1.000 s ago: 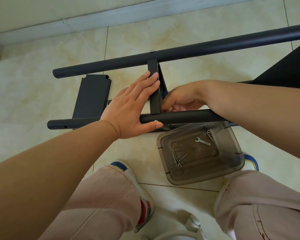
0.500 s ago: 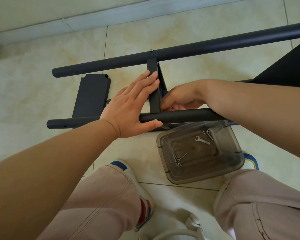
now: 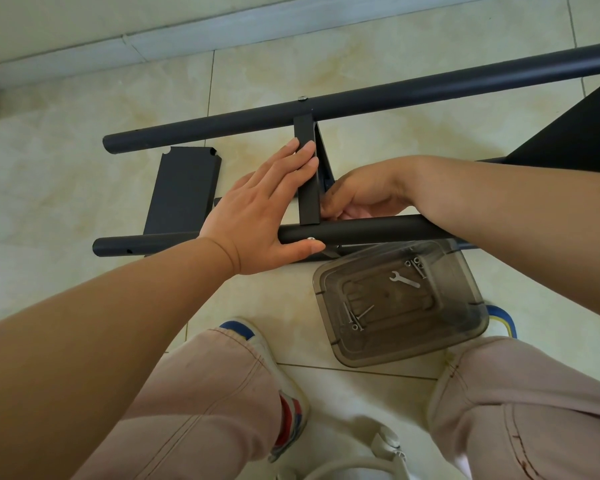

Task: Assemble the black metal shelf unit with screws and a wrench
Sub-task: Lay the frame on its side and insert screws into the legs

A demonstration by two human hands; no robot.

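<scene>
From the head camera I look down at the floor (image 3: 66,188) and at my own knees. The black shelf frame (image 3: 326,233) lies flat on the tiles, out in front of my feet and closer to the wall edge of the floor.

I think the job is only partly done. Two long tubes are already joined by a short cross bar (image 3: 307,174). I can see a screw head (image 3: 302,98) on the far tube (image 3: 361,102) and another screw head (image 3: 311,239) on the near tube. A loose black panel (image 3: 182,188) is not fixed yet; it lies between the tubes near their left ends. More screws (image 3: 355,318) and the small wrench (image 3: 404,280) wait in the clear plastic box (image 3: 465,327) by my right knee, so more joints are probably left.

The long tubes run left to right across the floor, rising a little toward the right. Their open ends point left. The cross bar runs away from me, toward the wall.

My left hand (image 3: 257,220) is spread flat: fingers press on the cross bar, thumb hooks under the near tube. My right hand (image 3: 357,195) is curled in behind the cross bar. I cannot tell what it holds, if anything.
</scene>
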